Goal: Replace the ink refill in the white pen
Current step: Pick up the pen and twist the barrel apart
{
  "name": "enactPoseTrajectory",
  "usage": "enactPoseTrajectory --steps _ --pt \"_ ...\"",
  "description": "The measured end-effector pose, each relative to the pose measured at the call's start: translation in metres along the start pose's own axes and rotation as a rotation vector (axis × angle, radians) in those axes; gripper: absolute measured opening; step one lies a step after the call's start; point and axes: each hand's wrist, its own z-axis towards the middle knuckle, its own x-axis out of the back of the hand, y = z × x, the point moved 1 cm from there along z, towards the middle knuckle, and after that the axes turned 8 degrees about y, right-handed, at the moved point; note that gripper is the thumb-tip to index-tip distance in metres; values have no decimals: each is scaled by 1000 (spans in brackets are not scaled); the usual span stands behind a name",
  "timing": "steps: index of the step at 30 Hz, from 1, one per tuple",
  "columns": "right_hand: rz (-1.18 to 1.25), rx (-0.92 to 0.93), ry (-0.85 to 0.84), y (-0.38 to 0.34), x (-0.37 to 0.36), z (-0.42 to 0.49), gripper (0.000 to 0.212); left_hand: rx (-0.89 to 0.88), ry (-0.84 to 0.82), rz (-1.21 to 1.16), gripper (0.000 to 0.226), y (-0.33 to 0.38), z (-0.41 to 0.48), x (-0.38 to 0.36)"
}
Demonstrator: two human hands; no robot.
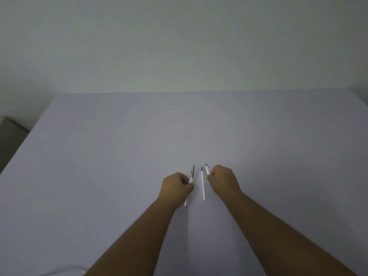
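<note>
The white pen [191,176] has a silver grip section and its tip points away from me; my left hand [176,185] is closed around its middle, with its rear end sticking out below the hand near the table. A thin white ink refill [203,186] with a dark tip lies loose on the table between my hands, touched by neither. My right hand [223,179] pinches a short white cap [207,169] with a silver end, just right of the refill's tip.
A pale lilac table [119,166] fills the view, its far edge against a plain wall. The left edge drops off to a dark floor [10,140]. A faint white cable [65,270] lies near the bottom edge.
</note>
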Motion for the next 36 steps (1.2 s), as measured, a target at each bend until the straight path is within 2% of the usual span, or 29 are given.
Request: enactPoseTrajectory --steps 9,12,15,19,23,28,31,34,36 --pt "79 -7 41 5 4 -8 31 -32 36 -34 4 2 -14 0" --pt "255 29 81 -2 13 -15 40 -28 46 -38 10 5 -18 0" --pt "495 -54 -69 -16 18 -25 48 -112 85 56 13 13 -25 -3" --pt "643 -81 -110 -27 25 -34 36 -139 99 48 20 21 -33 -3" --pt "847 -95 -162 -29 36 -33 30 -44 19 -218 17 27 -36 6" --pt "1042 -64 -296 -26 45 -31 9 60 -117 -501 19 33 -42 19" --pt "1082 -89 -362 -25 49 -30 10 62 -120 -480 21 38 -46 22" --pt "963 -126 -318 -24 51 -27 20 25 -68 -388 22 43 -48 22" --pt "960 -94 -323 -24 53 -26 12 -5 -44 -322 22 43 -49 23"
